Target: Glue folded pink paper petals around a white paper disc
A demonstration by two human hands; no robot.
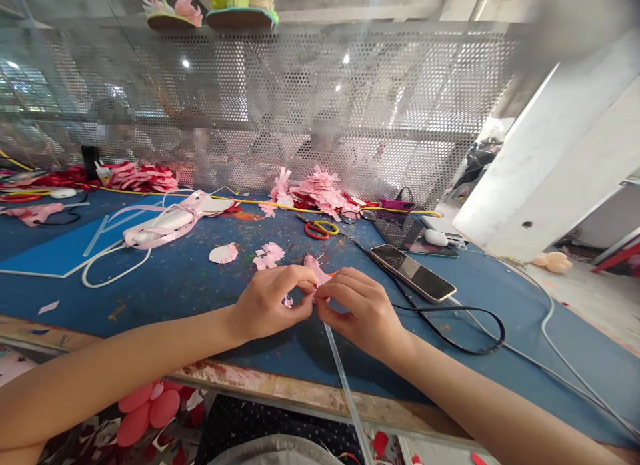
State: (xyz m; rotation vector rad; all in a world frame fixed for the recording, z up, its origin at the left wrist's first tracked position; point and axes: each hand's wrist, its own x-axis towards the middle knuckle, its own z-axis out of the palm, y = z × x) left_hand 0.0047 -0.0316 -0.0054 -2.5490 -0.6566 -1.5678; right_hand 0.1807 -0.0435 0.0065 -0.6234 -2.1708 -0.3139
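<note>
My left hand and my right hand meet over the middle of the table, thumbs and fingertips pinched together. Whatever they pinch is small and mostly hidden by the fingers. Just beyond the fingertips, a pink object that looks like a hot glue gun points away from me, partly covered by my hands. A translucent glue stick runs from beneath my hands towards my lap. Beyond my left hand lie pink cut pieces and a white disc with pink strips along one edge.
Red-and-yellow-handled scissors lie beyond my hands. A phone and looping black cable are at right. A white power strip wrapped in pink strips rests at left near a blue board. Pink fringed piles line the perforated screen.
</note>
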